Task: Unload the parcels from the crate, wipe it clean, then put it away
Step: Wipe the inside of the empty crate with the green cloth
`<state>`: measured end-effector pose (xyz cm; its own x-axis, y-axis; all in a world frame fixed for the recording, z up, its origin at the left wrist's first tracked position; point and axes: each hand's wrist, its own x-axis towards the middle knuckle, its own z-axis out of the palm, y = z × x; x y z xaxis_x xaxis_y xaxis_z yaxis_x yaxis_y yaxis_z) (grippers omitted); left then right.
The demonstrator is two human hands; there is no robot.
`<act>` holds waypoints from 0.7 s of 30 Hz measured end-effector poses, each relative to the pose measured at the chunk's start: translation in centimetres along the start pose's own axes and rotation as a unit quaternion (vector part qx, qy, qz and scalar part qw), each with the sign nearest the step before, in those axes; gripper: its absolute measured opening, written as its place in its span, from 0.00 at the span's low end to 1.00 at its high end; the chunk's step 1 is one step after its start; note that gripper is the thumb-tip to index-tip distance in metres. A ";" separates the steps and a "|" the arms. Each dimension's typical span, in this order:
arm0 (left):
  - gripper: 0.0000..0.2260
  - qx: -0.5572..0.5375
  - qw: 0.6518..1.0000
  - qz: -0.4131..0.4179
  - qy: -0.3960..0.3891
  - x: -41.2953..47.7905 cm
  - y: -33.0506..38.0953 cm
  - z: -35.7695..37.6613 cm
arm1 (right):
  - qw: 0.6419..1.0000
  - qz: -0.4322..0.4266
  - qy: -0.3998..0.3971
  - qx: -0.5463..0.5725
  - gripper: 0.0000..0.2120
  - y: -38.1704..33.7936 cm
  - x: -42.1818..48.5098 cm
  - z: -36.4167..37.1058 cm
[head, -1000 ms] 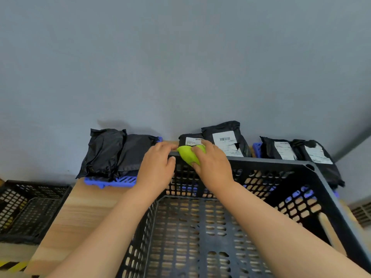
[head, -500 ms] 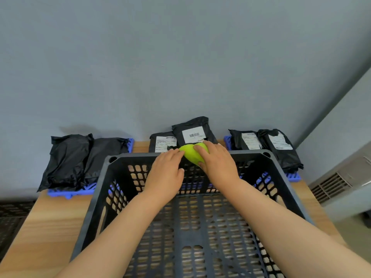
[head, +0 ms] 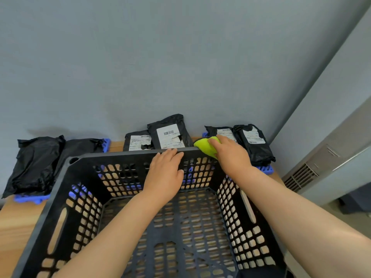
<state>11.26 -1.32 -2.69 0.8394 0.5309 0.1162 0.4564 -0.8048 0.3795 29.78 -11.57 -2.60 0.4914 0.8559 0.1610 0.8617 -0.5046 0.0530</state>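
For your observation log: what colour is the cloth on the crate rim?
The cloth is lime green; head view shows it best.

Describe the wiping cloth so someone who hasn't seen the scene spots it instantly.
Start at the big black slotted crate on the wooden table and follow its far rim toward the right corner. There the right hand holds a small wadded cloth against the rim. It is the only lime-green thing in view, among black parcels and blue trays.

black crate (head: 124, 155), lime-green cloth (head: 204, 146)
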 end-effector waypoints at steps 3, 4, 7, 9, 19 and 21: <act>0.23 -0.002 1.000 0.000 0.002 0.0 1.2 0.4 | 1.000 0.024 0.003 0.017 0.23 1.5 -0.3 -0.9; 0.23 0.000 1.000 -0.001 0.004 0.0 1.5 0.5 | 0.999 0.033 0.018 0.033 0.23 1.8 -0.4 -1.2; 0.23 0.001 1.000 -0.006 0.007 0.1 2.2 0.7 | 0.991 0.065 0.080 0.089 0.22 3.0 -1.0 -2.1; 0.23 0.003 1.000 -0.009 0.008 0.2 2.7 0.9 | 0.988 0.070 0.079 0.112 0.22 4.1 -1.6 -2.5; 0.25 0.010 1.000 -0.021 -0.015 0.2 6.3 2.8 | 0.982 0.016 -0.084 0.166 0.30 6.4 -4.1 -1.9; 0.25 0.006 1.000 -0.016 -0.016 -0.4 7.2 3.4 | 0.983 0.005 -0.088 0.162 0.30 6.6 -4.7 -1.8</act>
<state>15.24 -8.27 -3.12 0.8334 0.5475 0.0753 0.4860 -0.7908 0.3720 32.93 -19.19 -1.19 0.4893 0.8720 -0.0146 0.8382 -0.4748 -0.2684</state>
